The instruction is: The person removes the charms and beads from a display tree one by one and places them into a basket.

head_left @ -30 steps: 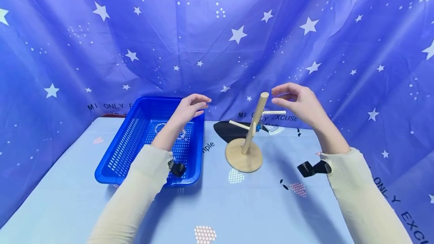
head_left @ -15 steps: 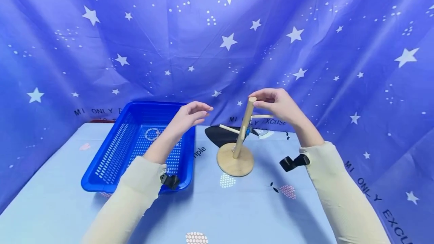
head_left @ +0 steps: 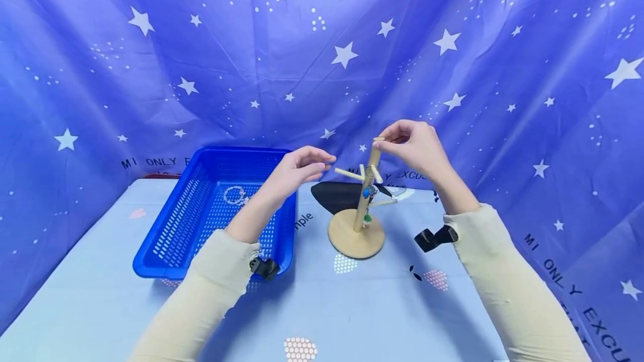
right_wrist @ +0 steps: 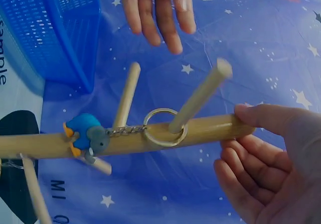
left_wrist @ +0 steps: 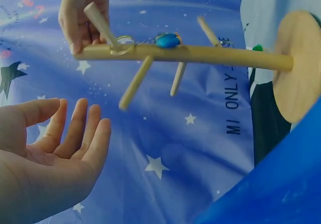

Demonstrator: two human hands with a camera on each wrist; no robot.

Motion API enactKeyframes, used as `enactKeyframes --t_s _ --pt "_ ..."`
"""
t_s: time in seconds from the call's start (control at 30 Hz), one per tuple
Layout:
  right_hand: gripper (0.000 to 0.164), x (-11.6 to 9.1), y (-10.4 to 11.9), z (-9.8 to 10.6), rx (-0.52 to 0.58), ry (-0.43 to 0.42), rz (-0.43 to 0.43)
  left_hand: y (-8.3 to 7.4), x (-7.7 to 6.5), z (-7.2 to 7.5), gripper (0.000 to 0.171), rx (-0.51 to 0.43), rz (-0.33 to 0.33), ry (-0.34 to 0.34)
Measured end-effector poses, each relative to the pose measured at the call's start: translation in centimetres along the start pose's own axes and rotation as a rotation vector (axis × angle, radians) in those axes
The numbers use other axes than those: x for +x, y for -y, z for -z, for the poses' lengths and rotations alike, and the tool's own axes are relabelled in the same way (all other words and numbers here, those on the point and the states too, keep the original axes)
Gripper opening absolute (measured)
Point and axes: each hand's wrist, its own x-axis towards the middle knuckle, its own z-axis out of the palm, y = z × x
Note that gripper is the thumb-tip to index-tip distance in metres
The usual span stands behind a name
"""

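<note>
A wooden peg stand [head_left: 360, 205] rises from a round base on the table. My right hand [head_left: 415, 147] pinches the top of its post between thumb and fingers. From an upper peg hangs a keychain [right_wrist: 90, 133] with a blue and grey figure, its metal ring around the peg in the right wrist view. A green charm [head_left: 368, 218] hangs lower, near the base; its kind is too small to tell. My left hand [head_left: 299, 175] is held in the air left of the pegs, fingers loosely bent, holding nothing in the left wrist view [left_wrist: 65, 148].
A blue plastic basket [head_left: 151, 268] stands on the left, partly under my left forearm. Inside it lies a clear ring-shaped string [head_left: 233, 195], partly hidden. A patterned cloth [head_left: 352, 317] covers the table, and a blue star-printed curtain [head_left: 302, 43] hangs behind.
My right hand has come left onto the post's top and grips it. The stand has turned, so the pegs point elsewhere and the keychain figure faces me. My left hand has shifted slightly right.
</note>
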Motion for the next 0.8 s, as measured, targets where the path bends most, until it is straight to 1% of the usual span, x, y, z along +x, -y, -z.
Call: enactKeyframes --t_s 0.1,0.2,0.33,0.53,0.67,0.8 --pt "0.028 -0.2 0.4 -0.4 -0.005 -0.029 -0.001 -0.1 0.1 -0.6 0.026 -0.01 -0.005 0.002" --pt "0.029 -0.7 0.8 -0.7 -0.013 -0.039 -0.005 0.0 0.3 -1.4 0.026 -0.012 0.014 0.012" --pt "0.031 -1.3 1.1 -1.0 -0.026 -0.02 -0.002 0.6 0.4 -2.5 0.028 -0.016 0.041 0.04" --pt "0.033 -1.5 1.5 -1.3 -0.016 0.023 0.008 1.4 0.9 -3.8 0.032 -0.005 0.047 0.069" --pt "0.032 -1.7 1.5 -1.5 -0.02 0.021 0.026 1.8 1.4 -4.5 0.033 -0.005 0.047 0.045" --pt "0.03 -1.9 1.7 -1.7 -0.025 0.017 0.049 2.0 1.6 -5.0 0.03 -0.004 0.037 -0.013"
